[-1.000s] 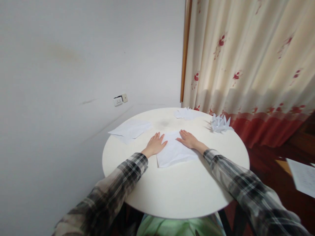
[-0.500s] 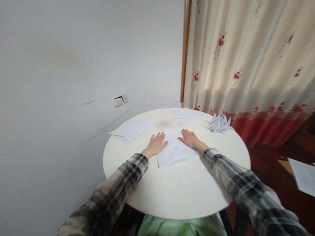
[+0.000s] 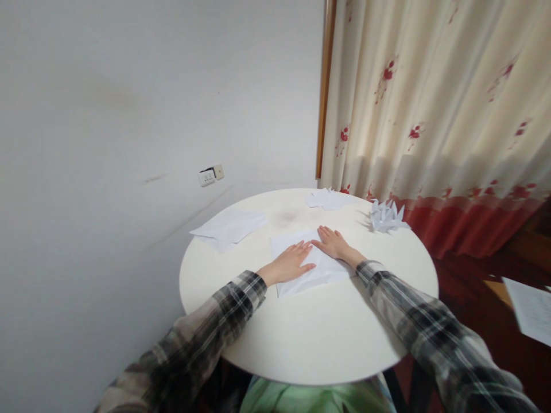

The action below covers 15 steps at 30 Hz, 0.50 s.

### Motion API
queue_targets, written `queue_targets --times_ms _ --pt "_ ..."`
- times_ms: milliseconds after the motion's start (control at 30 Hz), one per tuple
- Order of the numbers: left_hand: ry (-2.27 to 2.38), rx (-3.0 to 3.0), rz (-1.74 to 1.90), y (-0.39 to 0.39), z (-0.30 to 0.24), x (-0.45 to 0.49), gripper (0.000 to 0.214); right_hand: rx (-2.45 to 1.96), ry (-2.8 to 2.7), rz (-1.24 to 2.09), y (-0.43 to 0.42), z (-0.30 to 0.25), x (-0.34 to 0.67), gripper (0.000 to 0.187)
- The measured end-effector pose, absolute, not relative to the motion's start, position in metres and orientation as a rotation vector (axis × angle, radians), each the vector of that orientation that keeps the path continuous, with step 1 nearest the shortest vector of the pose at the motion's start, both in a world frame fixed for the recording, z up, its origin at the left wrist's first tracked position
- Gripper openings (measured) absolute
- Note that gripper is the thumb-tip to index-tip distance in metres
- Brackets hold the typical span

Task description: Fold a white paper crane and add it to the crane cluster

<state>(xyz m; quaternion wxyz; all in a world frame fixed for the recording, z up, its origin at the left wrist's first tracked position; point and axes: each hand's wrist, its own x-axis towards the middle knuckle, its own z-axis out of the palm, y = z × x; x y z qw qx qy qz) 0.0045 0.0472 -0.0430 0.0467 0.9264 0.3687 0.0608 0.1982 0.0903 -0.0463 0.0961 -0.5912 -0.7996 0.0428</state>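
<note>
A white sheet of paper (image 3: 323, 272) lies flat on the round white table (image 3: 318, 338), creased and partly covered by both hands. My left hand (image 3: 291, 263) rests palm down across its middle, fingers stretched out toward the right. At the sheet's far right edge my right hand (image 3: 333, 242) lies flat, its fingers pointing away from me. The thumb of the right hand is close to the left fingertips. Neither hand grasps anything; both press on the paper from above.
More white paper (image 3: 232, 225) lies at the table's left edge, and smaller paper pieces (image 3: 325, 198) sit at the back. Several pointed folded paper shapes (image 3: 386, 216) stand in a cluster at the right. A wall with a socket (image 3: 207, 178) borders the left; a curtain (image 3: 413, 132) hangs behind.
My left hand has slid right from the sheet's left edge onto its middle, uncovering the far left corner. My right hand has stayed in place.
</note>
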Motion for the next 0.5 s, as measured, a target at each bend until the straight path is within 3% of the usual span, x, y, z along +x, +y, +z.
queue_targets --times_ms 500 --pt "1.023 2.834 0.062 0.007 -0.028 -0.016 0.074 -1.742 -2.357 0.140 0.095 -0.051 0.200 0.070"
